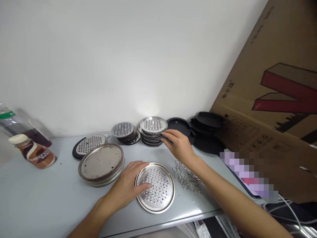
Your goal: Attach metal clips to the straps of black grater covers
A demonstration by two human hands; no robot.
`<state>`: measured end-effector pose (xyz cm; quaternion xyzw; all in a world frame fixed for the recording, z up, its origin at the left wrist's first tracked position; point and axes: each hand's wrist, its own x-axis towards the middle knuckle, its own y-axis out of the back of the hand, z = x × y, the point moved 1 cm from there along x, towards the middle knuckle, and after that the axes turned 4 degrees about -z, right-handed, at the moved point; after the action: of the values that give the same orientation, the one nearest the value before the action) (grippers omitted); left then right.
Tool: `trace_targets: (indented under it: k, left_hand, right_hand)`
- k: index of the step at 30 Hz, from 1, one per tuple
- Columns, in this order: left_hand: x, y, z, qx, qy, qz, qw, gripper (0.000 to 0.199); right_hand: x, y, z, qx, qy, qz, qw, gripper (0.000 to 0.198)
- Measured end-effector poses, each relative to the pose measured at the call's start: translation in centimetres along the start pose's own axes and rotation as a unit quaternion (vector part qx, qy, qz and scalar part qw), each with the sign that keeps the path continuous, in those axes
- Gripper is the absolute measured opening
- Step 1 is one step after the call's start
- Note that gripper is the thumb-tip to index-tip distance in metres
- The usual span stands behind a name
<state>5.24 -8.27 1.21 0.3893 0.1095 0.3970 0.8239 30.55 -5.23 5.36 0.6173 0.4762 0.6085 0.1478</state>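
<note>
My left hand (132,180) grips the left rim of a round metal grater disc (158,198), its thumb lying over the perforated face. The disc rests on the table near the front edge. My right hand (179,143) reaches back to a stack of smaller round grater discs (153,126), fingers and thumb drawn together at the stack's right side. What lies between those fingertips is too small and dark to make out. Left of my left hand stands a stack of plain round metal plates (102,162). Wire loops (183,178) lie in a loose pile below my right forearm.
Against the wall sit another stack of grater discs (123,130), a black-rimmed grater (90,145) and several black round trays (210,119). A Nescafé bottle (37,153) and a clear bottle (27,124) occupy the left. A large cardboard box (247,109) leans at the right.
</note>
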Motion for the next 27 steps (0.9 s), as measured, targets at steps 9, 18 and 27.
trace_targets:
  k: [9, 18, 27]
  left_hand:
    - [0.3, 0.2, 0.0, 0.006, 0.002, 0.019, 1.0, 0.048]
    - [0.2, 0.2, 0.0, -0.017, 0.019, 0.048, 0.999, 0.044]
    - [0.5, 1.1, 0.8, -0.354, 0.093, 0.142, 0.92, 0.044]
  right_hand:
    - [4.5, -2.8, -0.9, -0.009, -0.005, -0.054, 0.998, 0.022]
    - [5.5, -0.2, -0.9, 0.055, 0.022, 0.029, 0.998, 0.029]
    - [-3.1, 5.9, -3.0, 0.536, -0.266, 0.074, 0.798, 0.021]
